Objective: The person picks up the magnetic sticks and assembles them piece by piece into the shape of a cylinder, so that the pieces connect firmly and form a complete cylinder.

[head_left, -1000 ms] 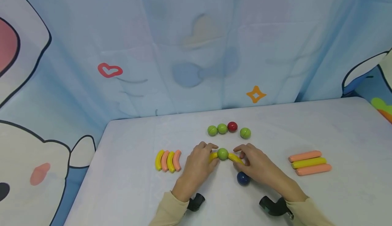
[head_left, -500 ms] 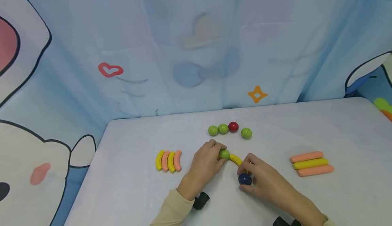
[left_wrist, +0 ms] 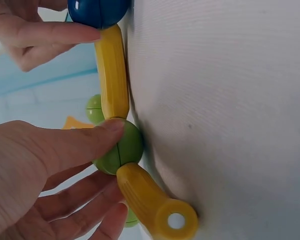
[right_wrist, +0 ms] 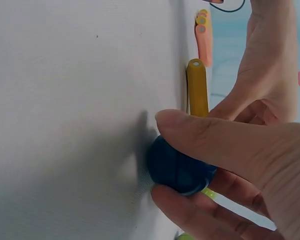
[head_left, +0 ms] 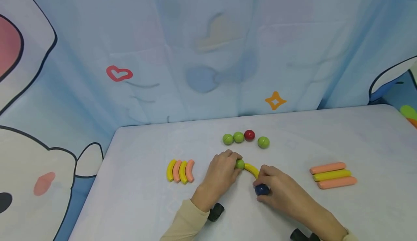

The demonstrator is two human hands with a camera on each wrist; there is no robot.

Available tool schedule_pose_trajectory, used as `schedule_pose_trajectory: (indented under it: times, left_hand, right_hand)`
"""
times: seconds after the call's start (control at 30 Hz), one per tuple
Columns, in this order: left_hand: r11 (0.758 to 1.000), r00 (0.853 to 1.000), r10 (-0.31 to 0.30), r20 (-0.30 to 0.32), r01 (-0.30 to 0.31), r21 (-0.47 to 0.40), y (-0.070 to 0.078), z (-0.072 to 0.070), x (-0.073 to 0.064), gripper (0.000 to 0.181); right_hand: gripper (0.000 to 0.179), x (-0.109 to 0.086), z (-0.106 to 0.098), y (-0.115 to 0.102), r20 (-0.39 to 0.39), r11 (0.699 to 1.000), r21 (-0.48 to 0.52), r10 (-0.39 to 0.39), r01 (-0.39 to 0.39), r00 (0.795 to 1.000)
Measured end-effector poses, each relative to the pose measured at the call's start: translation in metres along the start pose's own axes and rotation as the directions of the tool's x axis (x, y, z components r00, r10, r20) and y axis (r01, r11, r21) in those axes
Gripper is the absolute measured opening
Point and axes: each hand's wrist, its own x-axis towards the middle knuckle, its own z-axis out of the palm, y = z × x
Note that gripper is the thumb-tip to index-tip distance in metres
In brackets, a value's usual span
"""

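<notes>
My left hand [head_left: 219, 174] pinches a green ball [head_left: 240, 163] between thumb and fingers. A curved yellow stick [head_left: 251, 169] runs from this ball towards a dark blue ball [head_left: 262, 190]. My right hand [head_left: 281, 188] grips the blue ball between thumb and fingers. In the left wrist view the blue ball [left_wrist: 100, 10] meets the stick's far end. A second yellow stick [left_wrist: 140, 192], with a pale round spot on its end, joins the green ball's other side; my left hand hides it in the head view.
Behind the hands lie several balls: green ones [head_left: 228, 138] and a red ball [head_left: 249, 135]. Curved yellow and pink sticks [head_left: 180, 171] line up at left. Straight pink and yellow sticks [head_left: 333, 175] lie at right. The white table [head_left: 137, 183] ends at a blue curtain [head_left: 182, 99].
My right hand has left the yellow stick, moved towards me and taken hold of the blue ball. My left hand has shifted right onto the green ball.
</notes>
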Motion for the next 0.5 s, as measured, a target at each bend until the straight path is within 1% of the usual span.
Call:
schedule_pose_trajectory:
  times: [0.1, 0.2, 0.27, 0.37, 0.43, 0.5]
  left_hand:
    - [1.0, 1.0, 0.003, 0.013, -0.003, 0.011, 0.001, 0.0, 0.001, 0.031]
    - [1.0, 1.0, 0.007, 0.014, -0.007, 0.019, 0.001, 0.0, 0.001, 0.032]
    - [1.0, 1.0, 0.009, 0.004, -0.009, 0.016, 0.0, 0.001, 0.0, 0.033]
    - [1.0, 1.0, -0.001, -0.013, 0.001, 0.004, -0.002, 0.002, -0.003, 0.037]
    - [1.0, 1.0, -0.025, -0.013, 0.025, -0.009, -0.004, 0.001, -0.006, 0.041]
    - [0.997, 0.998, -0.069, 0.006, 0.069, -0.027, -0.006, -0.001, -0.01, 0.045]
  right_hand:
    - [0.032, 0.001, -0.001, -0.001, 0.008, 1.0, -0.012, -0.004, 0.004, 1.0]
    - [0.029, 0.003, -0.004, 0.0, -0.008, 1.0, 0.021, 0.015, -0.015, 1.0]
    - [0.022, 0.006, -0.006, 0.003, -0.031, 0.995, 0.088, 0.04, -0.037, 0.999]
    - [0.013, 0.013, -0.009, 0.008, -0.085, 0.98, 0.194, 0.069, -0.051, 0.994]
    - [0.012, 0.019, -0.009, 0.013, -0.103, 0.967, 0.25, 0.083, -0.055, 0.991]
    - [0.017, 0.024, -0.008, 0.018, -0.103, 0.961, 0.271, 0.083, -0.052, 0.991]
